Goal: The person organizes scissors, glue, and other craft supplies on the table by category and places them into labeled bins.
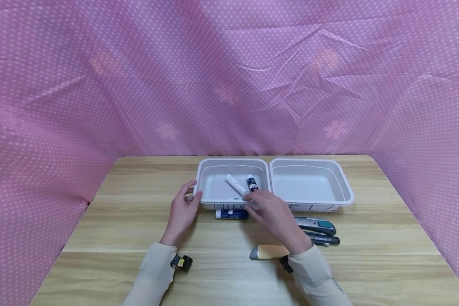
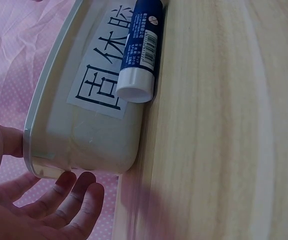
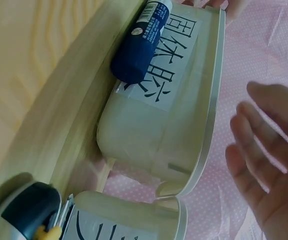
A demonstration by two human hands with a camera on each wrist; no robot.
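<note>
My left hand (image 1: 184, 210) holds the left corner of the left white bin (image 1: 210, 161), its thumb at the rim and fingers against the end wall. Over that bin's front right part hovers my right hand (image 1: 271, 212); the right wrist view shows its fingers (image 3: 256, 175) loosely spread, with nothing between them. Inside the bin lie a white glue stick (image 1: 235, 185) and a dark-labelled glue stick (image 1: 251, 182), partly behind the right hand. A blue glue stick (image 2: 143, 45) with a white cap lies on the table against the bin's labelled front.
A second white bin (image 1: 310, 160) stands beside the first on the right. In front of it lie a grey-green utility knife (image 1: 317, 225) and a black utility knife (image 1: 325, 239). An orange handle with a grey end (image 1: 269, 252) sits nearer, partly under the right wrist.
</note>
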